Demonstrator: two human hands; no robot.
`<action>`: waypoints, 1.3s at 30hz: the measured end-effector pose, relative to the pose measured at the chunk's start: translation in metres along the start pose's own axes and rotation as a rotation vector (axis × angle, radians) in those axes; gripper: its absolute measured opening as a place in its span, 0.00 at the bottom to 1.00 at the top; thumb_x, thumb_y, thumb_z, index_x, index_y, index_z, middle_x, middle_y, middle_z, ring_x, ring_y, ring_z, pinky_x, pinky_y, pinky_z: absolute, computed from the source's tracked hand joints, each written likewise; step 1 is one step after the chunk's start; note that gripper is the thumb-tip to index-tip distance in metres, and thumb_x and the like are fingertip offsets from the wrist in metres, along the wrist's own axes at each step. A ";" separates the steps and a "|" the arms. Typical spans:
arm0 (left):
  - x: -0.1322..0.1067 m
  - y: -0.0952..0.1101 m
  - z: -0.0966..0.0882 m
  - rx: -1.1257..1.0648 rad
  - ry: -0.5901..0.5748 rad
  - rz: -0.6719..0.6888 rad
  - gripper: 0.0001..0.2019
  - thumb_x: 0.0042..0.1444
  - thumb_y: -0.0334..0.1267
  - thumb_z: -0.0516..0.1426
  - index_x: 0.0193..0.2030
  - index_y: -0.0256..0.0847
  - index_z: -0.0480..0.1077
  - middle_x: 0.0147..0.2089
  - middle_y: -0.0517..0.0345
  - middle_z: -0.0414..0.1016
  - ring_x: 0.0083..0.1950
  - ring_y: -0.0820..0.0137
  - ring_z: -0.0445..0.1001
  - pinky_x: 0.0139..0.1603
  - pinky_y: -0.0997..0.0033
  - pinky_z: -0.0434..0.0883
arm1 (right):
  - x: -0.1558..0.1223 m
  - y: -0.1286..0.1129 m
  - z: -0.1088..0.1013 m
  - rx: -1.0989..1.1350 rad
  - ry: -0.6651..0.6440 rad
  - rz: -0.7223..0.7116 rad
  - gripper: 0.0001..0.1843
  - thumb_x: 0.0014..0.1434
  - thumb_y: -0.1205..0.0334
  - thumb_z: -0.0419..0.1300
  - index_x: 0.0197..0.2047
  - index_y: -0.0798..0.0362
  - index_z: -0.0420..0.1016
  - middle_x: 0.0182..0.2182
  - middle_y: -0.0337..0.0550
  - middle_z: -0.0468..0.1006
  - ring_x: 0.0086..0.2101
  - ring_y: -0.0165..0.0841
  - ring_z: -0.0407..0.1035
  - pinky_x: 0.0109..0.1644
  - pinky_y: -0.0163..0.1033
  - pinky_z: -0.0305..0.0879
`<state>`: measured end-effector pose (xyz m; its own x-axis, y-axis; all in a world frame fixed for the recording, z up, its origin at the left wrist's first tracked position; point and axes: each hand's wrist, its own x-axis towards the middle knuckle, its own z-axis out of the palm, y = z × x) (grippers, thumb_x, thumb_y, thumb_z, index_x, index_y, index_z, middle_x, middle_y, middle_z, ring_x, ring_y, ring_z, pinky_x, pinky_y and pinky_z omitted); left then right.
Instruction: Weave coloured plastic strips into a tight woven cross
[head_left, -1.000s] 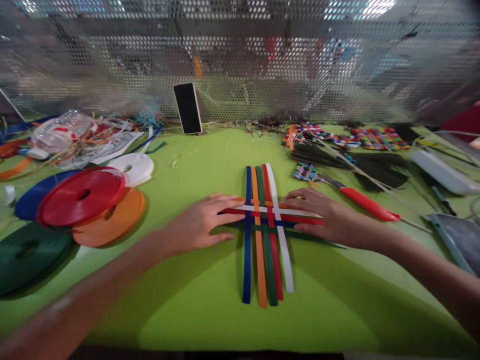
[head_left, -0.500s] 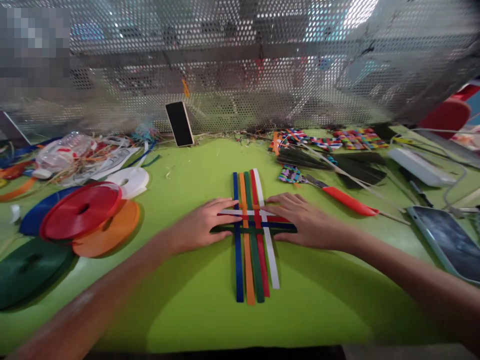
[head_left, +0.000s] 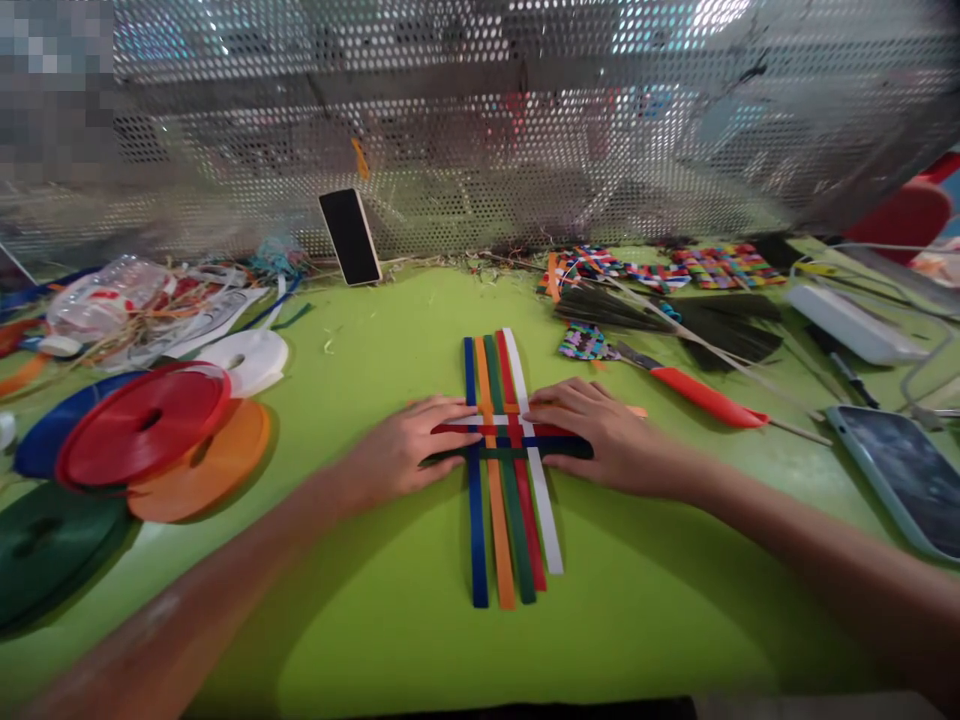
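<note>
Several long coloured strips (head_left: 510,510), blue, orange, green, red and white, lie side by side on the green table (head_left: 390,620). Shorter cross strips are woven through them near the middle. My left hand (head_left: 409,448) lies flat on the left ends of the cross strips, fingers stretched out. My right hand (head_left: 607,435) rests flat on their right ends, fingers together and extended. Neither hand grips anything.
Rolls of ribbon, red (head_left: 142,423), orange (head_left: 202,475), blue, white (head_left: 251,355) and dark green (head_left: 45,545), stack at the left. A phone (head_left: 349,237) leans on the perforated metal wall. Red-handled scissors (head_left: 694,393), woven mats (head_left: 724,265), dark strips and a tablet (head_left: 896,475) sit at right.
Both hands have drawn closer together over the weave, pushing the cross strips tighter; the right ends of the cross strips now lie under my right hand. The view shifted slightly.
</note>
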<state>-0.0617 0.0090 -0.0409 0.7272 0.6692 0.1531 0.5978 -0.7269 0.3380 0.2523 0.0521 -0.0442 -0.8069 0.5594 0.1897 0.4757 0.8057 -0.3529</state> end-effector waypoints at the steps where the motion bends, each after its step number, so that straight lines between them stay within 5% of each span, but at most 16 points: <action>1: 0.000 0.000 0.000 -0.002 0.001 -0.006 0.18 0.69 0.38 0.54 0.64 0.44 0.70 0.70 0.49 0.65 0.71 0.58 0.63 0.71 0.44 0.64 | 0.000 0.000 0.001 0.002 0.011 -0.004 0.22 0.67 0.52 0.60 0.62 0.48 0.71 0.57 0.51 0.73 0.56 0.45 0.65 0.60 0.56 0.65; 22: 0.013 0.017 0.014 -0.114 0.165 -0.220 0.21 0.61 0.44 0.63 0.60 0.45 0.72 0.63 0.50 0.73 0.65 0.56 0.69 0.66 0.42 0.68 | 0.009 0.001 0.014 0.005 0.037 0.085 0.28 0.61 0.49 0.66 0.61 0.51 0.72 0.57 0.53 0.73 0.55 0.50 0.65 0.60 0.61 0.64; 39: 0.012 0.020 0.021 -0.085 0.230 -0.250 0.19 0.62 0.44 0.63 0.58 0.47 0.74 0.59 0.54 0.78 0.68 0.56 0.68 0.64 0.39 0.71 | 0.015 -0.001 0.018 0.024 0.092 0.055 0.27 0.61 0.50 0.66 0.61 0.51 0.73 0.58 0.52 0.74 0.54 0.49 0.66 0.58 0.60 0.65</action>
<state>-0.0342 -0.0006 -0.0522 0.4609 0.8492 0.2578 0.7105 -0.5272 0.4662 0.2339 0.0564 -0.0573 -0.7438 0.6190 0.2523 0.5088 0.7691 -0.3869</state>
